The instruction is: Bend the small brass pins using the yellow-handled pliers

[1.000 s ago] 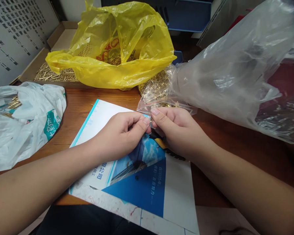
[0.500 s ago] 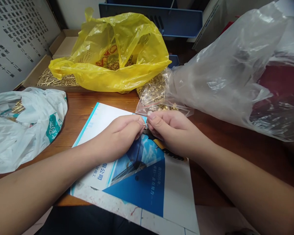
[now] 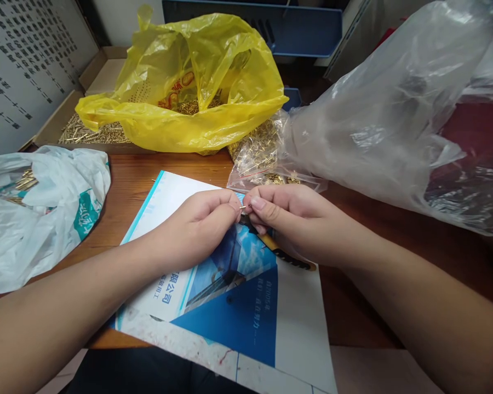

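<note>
Your left hand (image 3: pixel 197 227) pinches a tiny metal pin (image 3: pixel 242 207) above the printed sheet (image 3: pixel 242 323); your right hand (image 3: pixel 298 221) is pinched closed, on what I cannot tell. A slack left pinch could drop the pin

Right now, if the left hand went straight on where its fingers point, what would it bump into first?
Past the tiny, thin, shiny metal pin at its tips, the left hand would probably meet the right hand first. The gap looks small, but depth is hard to judge.
</note>
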Motion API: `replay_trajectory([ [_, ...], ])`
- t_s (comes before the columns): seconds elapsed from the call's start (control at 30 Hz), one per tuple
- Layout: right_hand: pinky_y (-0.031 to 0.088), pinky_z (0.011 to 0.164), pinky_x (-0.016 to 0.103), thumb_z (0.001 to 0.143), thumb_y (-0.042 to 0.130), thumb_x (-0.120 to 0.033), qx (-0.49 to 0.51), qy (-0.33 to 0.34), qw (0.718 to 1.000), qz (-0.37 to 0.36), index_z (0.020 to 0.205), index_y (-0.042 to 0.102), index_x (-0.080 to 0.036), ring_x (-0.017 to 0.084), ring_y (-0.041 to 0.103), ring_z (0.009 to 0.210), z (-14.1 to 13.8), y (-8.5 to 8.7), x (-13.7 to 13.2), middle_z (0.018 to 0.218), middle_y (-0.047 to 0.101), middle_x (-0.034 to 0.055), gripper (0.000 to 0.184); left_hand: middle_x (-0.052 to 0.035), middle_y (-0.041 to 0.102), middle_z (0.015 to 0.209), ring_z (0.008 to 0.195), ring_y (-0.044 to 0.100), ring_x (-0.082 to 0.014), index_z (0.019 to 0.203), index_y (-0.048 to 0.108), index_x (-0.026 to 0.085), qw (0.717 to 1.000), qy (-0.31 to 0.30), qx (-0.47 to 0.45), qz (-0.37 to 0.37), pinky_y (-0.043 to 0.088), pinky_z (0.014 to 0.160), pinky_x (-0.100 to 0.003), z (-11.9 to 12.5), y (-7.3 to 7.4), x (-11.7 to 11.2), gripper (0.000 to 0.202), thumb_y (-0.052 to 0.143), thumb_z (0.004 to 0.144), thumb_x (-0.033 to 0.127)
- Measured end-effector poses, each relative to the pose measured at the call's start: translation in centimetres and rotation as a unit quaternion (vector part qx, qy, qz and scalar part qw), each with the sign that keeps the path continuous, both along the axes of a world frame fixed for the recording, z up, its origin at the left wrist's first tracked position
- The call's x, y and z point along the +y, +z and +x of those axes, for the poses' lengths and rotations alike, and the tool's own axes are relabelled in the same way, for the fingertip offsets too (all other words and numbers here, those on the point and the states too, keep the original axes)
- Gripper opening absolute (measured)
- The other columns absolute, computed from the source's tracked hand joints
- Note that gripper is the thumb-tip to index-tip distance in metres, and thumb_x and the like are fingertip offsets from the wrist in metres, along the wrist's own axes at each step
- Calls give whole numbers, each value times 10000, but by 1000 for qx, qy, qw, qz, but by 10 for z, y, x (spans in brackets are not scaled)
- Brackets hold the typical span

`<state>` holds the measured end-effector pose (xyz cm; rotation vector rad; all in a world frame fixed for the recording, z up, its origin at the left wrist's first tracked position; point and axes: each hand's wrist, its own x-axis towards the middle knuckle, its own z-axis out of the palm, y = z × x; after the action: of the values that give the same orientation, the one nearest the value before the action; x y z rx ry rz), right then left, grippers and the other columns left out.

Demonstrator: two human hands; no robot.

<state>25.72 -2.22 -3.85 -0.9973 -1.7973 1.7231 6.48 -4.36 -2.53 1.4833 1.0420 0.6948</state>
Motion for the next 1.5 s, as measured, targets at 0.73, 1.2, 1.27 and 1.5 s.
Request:
replay_trajectory([
  [0.73, 274, 450, 235, 942, 533, -315, -39, -56, 986, 152, 680, 459, -193, 75, 335, 474, -10, 5, -3, 540, 414, -45, 298, 25, 444, 700, 672, 382, -110, 726, 493, 159, 999, -41, 27, 13, 327, 617, -248, -5, 0, 3, 272, 448, 967, 276],
  [1.2, 269, 480, 249, 907, 530, -300, -128, -24, 974, 184, 684, 473, -185, 99, 365, 531, -8, 8, -4, 585, 438, -10, 257, 35, 395, 624, 569, 336, -87, 703, 485, 162, 995, -87, 57, -14, 285, 511, -224, -10, 3, 7, 247, 516, 924, 269],
  [1.27, 272, 489, 250, 909, 527, -289, -143, -11, 970, 194, 668, 455, -185, 102, 376, 552, -8, 8, -3, 609, 447, 2, 272, 29, 407, 619, 569, 348, -93, 688, 491, 164, 993, -93, 65, -4, 287, 513, -229, -10, 3, 8, 240, 537, 901, 266],
  [1.5, 270, 507, 254, 908, 544, -236, -158, 17, 969, 188, 680, 455, -185, 101, 381, 564, -7, 9, -2, 626, 447, -8, 250, 29, 399, 628, 565, 339, -93, 685, 468, 170, 986, -152, 62, -9, 282, 509, -228, -13, 2, 13, 255, 552, 905, 269],
])
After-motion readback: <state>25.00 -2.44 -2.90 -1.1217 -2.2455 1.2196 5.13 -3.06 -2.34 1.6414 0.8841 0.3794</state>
